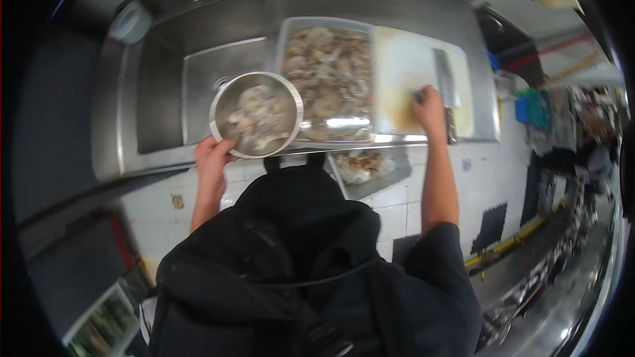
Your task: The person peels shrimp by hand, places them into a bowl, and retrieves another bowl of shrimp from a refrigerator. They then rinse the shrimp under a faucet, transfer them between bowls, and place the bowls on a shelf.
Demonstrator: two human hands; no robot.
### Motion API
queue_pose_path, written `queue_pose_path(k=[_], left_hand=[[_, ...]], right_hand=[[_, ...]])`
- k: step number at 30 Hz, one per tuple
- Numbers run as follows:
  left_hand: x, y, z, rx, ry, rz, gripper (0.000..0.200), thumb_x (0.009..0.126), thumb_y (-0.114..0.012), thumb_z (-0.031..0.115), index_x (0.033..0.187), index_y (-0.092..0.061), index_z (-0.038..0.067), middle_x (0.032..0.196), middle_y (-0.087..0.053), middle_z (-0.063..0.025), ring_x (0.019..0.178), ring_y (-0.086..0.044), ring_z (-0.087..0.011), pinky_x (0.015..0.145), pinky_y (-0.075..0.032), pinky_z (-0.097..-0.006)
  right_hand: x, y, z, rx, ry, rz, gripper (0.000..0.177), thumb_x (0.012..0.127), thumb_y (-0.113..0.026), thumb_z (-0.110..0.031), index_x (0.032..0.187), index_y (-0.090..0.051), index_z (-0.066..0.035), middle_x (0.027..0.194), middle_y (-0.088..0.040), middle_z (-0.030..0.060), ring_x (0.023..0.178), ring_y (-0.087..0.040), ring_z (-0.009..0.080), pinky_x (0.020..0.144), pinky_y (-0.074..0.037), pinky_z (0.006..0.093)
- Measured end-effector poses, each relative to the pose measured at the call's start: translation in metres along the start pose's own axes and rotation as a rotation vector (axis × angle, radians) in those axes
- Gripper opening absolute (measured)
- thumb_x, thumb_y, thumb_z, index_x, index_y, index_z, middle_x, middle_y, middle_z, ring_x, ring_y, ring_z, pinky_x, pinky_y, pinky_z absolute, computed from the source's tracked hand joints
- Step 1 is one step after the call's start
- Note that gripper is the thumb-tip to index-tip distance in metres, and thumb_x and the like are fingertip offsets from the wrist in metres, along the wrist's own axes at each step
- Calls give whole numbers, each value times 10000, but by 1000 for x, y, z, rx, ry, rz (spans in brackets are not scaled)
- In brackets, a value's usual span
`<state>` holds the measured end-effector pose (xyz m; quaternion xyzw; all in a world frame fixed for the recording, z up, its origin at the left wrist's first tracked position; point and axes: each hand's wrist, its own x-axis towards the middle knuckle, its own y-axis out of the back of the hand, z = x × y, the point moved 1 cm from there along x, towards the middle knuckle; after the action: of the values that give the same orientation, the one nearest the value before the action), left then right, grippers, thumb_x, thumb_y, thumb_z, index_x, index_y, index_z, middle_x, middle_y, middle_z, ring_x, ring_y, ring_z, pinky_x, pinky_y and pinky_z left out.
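Observation:
My left hand (215, 158) grips the near left rim of a round metal bowl (297, 99), tilted a little over the sink's right side. Peeled, pale shrimp (261, 112) lie inside it. On the white cutting board (400, 59) rests my right hand (431, 114), fingers closed around something small and dark that I cannot make out. Just to its right lies a cleaver (444, 76), its handle toward me and apart from the fingers. Between bowl and board stands a clear tray (284, 43) full of unpeeled shrimp (324, 59).
A steel sink (198, 86) is at the left, with a white tub (131, 23) on its far left corner. Below the counter edge, a grey bin (390, 182) holds shells and a pale bag. Kitchen equipment lines the right, with a teal basket (532, 109).

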<state>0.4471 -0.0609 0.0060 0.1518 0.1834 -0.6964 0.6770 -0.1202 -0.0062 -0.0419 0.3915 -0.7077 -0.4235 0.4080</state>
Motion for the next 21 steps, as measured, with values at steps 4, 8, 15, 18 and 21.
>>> queue_pose_path(k=[4, 8, 15, 18, 21], left_hand=[[-1, -4, 4, -12, -73, 22, 70, 798, -701, 59, 812, -670, -2, 793, -703, -78, 668, -652, -127, 582, -530, -247], [-8, -15, 15, -33, -70, -22, 195, 794, -705, 38, 674, -552, 28, 750, -686, -98, 631, -643, -125, 550, -529, -250], [-10, -26, 14, 31, -59, -76, 190, 806, -705, 49, 680, -563, 26, 732, -675, -97, 625, -643, -126, 551, -535, -253], [-10, -28, 15, 37, -51, -125, 151, 814, -694, 46, 709, -588, 22, 751, -678, -89, 643, -639, -131, 583, -529, -264], [-11, -31, 19, 51, -59, -165, 136, 821, -684, 41, 720, -595, 25, 757, -674, -80, 661, -634, -133, 609, -524, -277]], right_hand=[[2, 0, -15, 15, -179, 96, 276, 788, -644, -87, 1048, -587, -16, 904, -678, 220, 771, -667, 412, 706, -523, 481], [-6, -5, -10, 1140, -887, 160, 225, 861, -692, -41, 1065, -602, -70, 1001, -657, 63, 806, -655, 164, 684, -542, 290], [-23, 59, -241, 1170, -180, -289, 252, 887, -736, -48, 1120, -643, -34, 1062, -663, 81, 914, -655, 172, 780, -539, 296], [-32, 66, -289, 913, 60, -285, 247, 855, -732, -32, 1079, -630, -18, 980, -695, 114, 867, -678, 231, 768, -546, 340], [-50, 60, -308, 476, 416, -508, 228, 809, -732, -47, 1001, -614, -11, 900, -708, 165, 861, -690, 333, 769, -549, 418]])
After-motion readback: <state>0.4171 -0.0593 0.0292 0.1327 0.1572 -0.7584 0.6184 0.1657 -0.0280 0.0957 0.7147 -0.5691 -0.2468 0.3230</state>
